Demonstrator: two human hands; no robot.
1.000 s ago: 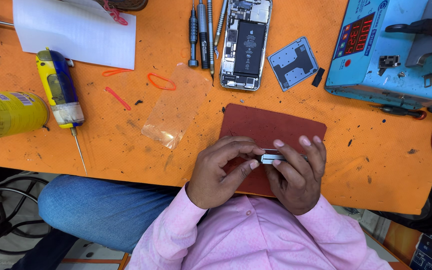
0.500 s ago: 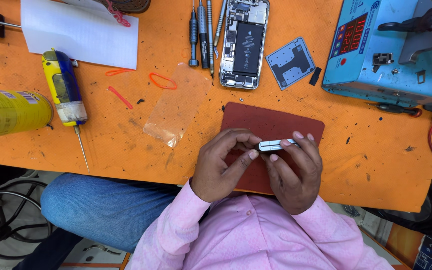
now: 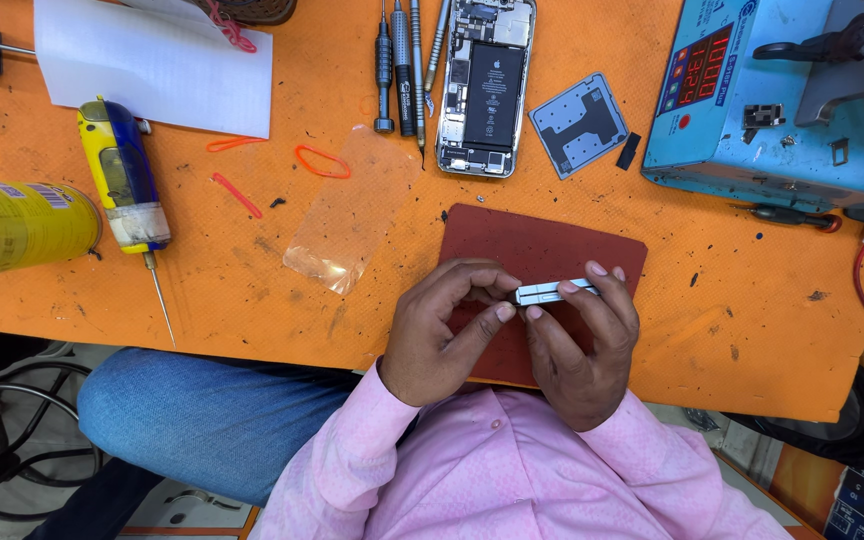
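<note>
We find a small silver metal part [image 3: 544,292], narrow and flat, held edge-on between both hands above the dark red mat [image 3: 542,245]. The left hand [image 3: 447,335] is closed on its left end, thumb and fingertips pinching it. The right hand [image 3: 582,345] grips its right end, fingers curled over the top edge. Both hands hover over the near half of the mat, which lies on the orange surface [image 3: 732,310].

Just beyond the left hand we note a clear plastic film [image 3: 347,215] lying flat. Straight ahead of the hands, well apart from them, sits an opened phone [image 3: 484,85] with its battery exposed; beside it stand several screwdrivers [image 3: 400,65] on its left and a grey shield plate [image 3: 580,122] on its right. Beyond the right hand and further right stands a blue machine [image 3: 782,110] with a red digit display.

Far to the left of the left hand we record a yellow-and-blue handheld tool [image 3: 124,180] with a needle tip, a yellow can [image 3: 17,225], red rubber bands [image 3: 322,160] and a white sheet of paper [image 3: 157,65].
</note>
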